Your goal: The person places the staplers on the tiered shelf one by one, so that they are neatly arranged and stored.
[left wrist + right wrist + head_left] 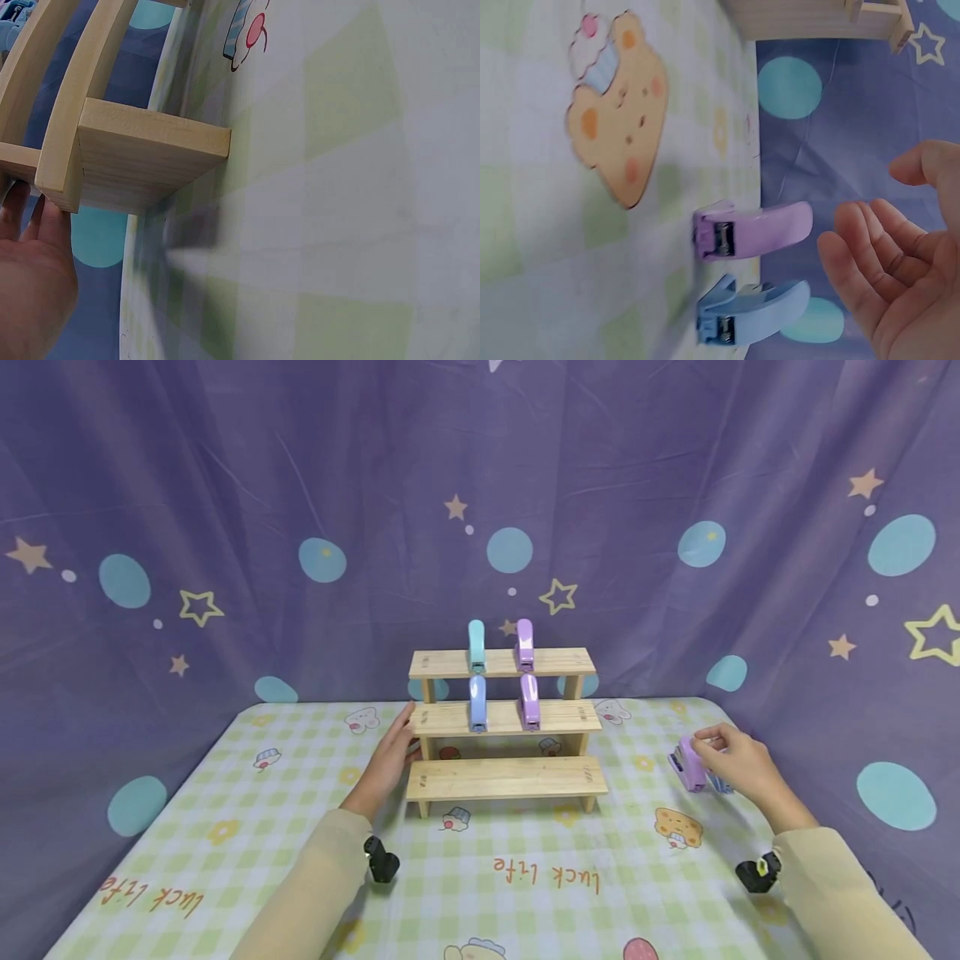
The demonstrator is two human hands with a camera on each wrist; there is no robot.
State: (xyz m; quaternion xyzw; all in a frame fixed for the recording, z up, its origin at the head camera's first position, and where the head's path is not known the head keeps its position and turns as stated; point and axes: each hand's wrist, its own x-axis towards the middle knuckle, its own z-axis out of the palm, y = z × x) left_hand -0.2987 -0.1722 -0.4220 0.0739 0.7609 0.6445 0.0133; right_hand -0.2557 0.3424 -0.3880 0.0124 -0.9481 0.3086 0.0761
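Note:
My left hand (387,762) rests against the left end of a three-tier wooden shelf (506,779), its fingers fairly straight along the middle tier; in the left wrist view the fingertips (54,217) meet the edge of the wood. Off to the right on the table, a purple stapler (769,231) and a blue stapler (761,311) stand side by side. Close over them is my right hand (738,764). The right wrist view shows this hand with thumb and fingers apart, nothing between them, and a gap to the purple stapler.
The top tier carries a teal stapler (477,645) and a purple one (524,643). On the middle tier sit a blue stapler (477,702) and another purple one (530,702). A checked cloth (300,793) covers the table; a purple curtain (405,460) hangs behind.

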